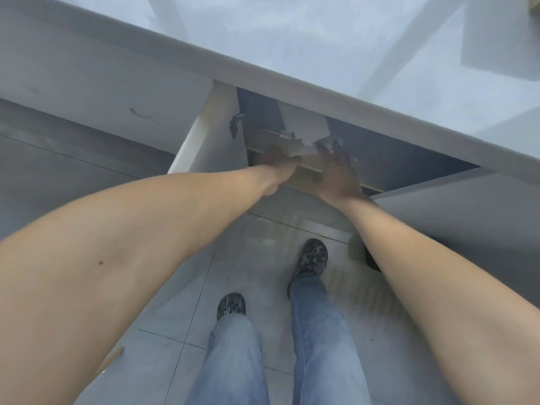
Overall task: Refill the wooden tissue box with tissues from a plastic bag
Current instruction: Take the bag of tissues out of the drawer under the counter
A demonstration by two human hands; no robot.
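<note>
Both my arms reach down into an open cabinet under the counter. My left hand [279, 163] rests at the front edge of the cabinet shelf, its fingers blurred and partly hidden. My right hand [336, 171] is beside it with fingers spread, its fingertips at a pale, crinkled plastic bag [304, 144] that lies on the shelf between the two hands. Motion blur hides whether either hand grips the bag. A small tan wooden corner [534, 5] shows at the far right on the counter; I cannot tell whether it is the tissue box.
The white countertop edge [292, 80] overhangs the cabinet just above my hands. The cabinet door [204, 133] stands open to the left. A light wooden shelf edge [309, 171] runs under my hands. My feet stand on grey floor tiles [175, 317].
</note>
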